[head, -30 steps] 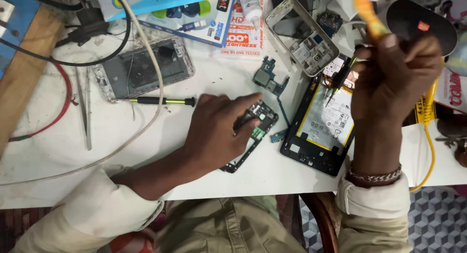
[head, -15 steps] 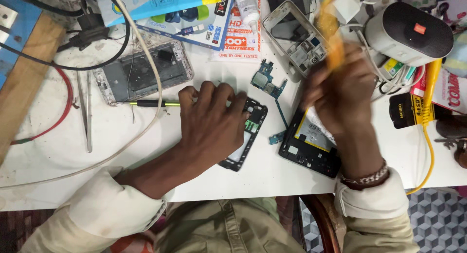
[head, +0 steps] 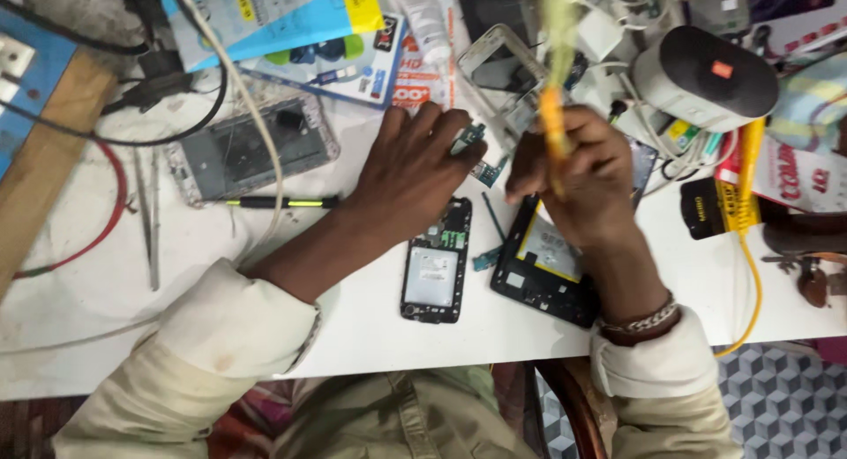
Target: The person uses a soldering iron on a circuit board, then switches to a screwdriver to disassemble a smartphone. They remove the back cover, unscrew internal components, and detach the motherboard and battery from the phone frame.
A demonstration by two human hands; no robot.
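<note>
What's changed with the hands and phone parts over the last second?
The left hand slid off the small phone frame toward the circuit board. The right hand, keeping its grip on the orange tool, swung left over the open phone. Both phones stayed put.

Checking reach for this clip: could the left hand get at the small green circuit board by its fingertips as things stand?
Probably yes. The left hand lies flat on the white table with its fingertips right beside the circuit board, and nothing lies between them. The right hand, gripping an orange tool, is close by but off to the side.
</note>
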